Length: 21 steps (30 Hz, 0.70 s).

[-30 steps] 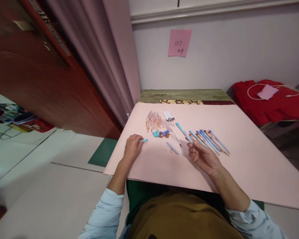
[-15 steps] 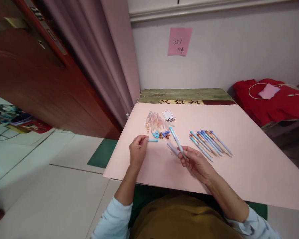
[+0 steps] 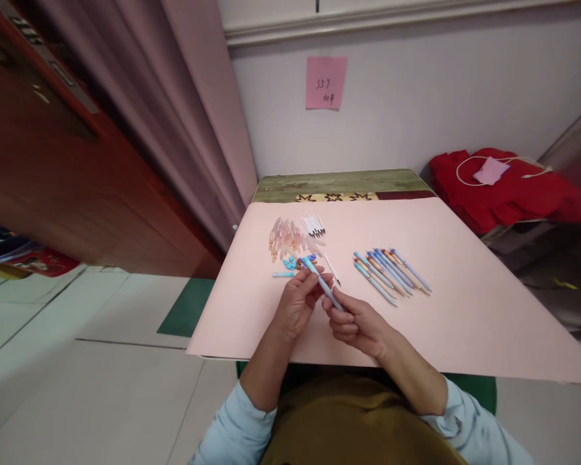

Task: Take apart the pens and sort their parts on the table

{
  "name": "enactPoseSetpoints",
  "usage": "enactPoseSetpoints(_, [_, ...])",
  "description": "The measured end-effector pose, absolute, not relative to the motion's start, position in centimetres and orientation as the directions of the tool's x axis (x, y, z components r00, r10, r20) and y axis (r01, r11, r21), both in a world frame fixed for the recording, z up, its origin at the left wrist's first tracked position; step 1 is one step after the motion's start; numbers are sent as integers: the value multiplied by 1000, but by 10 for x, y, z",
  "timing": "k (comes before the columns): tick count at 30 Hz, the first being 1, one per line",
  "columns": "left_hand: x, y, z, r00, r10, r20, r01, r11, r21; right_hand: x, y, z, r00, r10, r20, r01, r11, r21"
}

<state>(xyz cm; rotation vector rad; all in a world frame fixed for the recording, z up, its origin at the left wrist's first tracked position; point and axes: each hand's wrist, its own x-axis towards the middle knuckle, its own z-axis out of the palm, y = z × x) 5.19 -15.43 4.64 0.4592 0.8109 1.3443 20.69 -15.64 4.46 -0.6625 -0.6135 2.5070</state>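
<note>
Smooth pink sheet (image 3: 465,323): left margin slants past slim translucent barrels (image 3: 285,237); near edge passes under both forearms; right of the pen row (image 3: 392,274), broad sheet extends to the slanting right edge. Flat light-blue strip (image 3: 283,274) lies near left hand (image 3: 295,303), its fingers closed round the upper part of a slender pale-blue pen (image 3: 323,283), tilted, held over the sheet between both hands. Right hand (image 3: 356,321), fingers curled, pinches its lower end.
</note>
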Motion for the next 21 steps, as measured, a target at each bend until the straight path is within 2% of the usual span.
enactPoseSetpoints(4, [54, -157, 49, 24, 975, -219, -699, 173, 694, 206, -156, 49, -842, 447, -301, -316, -862, -398])
enactPoseSetpoints(6, [56, -158, 48, -46, 974, -222, -697, 128, 706, 203, -157, 51, -820, 462, -337, -313, -856, -412])
enactPoseSetpoints(8, [59, -156, 48, -123, 964, -234, -684, 89, 724, 199, -158, 53, -742, 539, -399, -320, -807, -496])
enactPoseSetpoints(12, [66, -152, 50, -224, 939, -259, -656, 51, 753, 192, -161, 51, -513, 744, -427, -219, -595, -773])
enactPoseSetpoints(15, [72, -149, 54, -263, 929, -262, -633, 39, 773, 190, -162, 48, -366, 891, -268, -31, -299, -954])
enactPoseSetpoints(18, [77, -147, 58, -275, 931, -239, -595, 31, 803, 190, -162, 48, -189, 982, -15, 173, 19, -985])
enactPoseSetpoints(19, [77, -146, 59, -269, 933, -239, -590, 36, 807, 191, -162, 49, -163, 986, 29, 199, 62, -978])
enactPoseSetpoints(21, [76, -145, 60, -225, 940, -255, -605, 70, 793, 192, -160, 52, -220, 976, -4, 131, 26, -991])
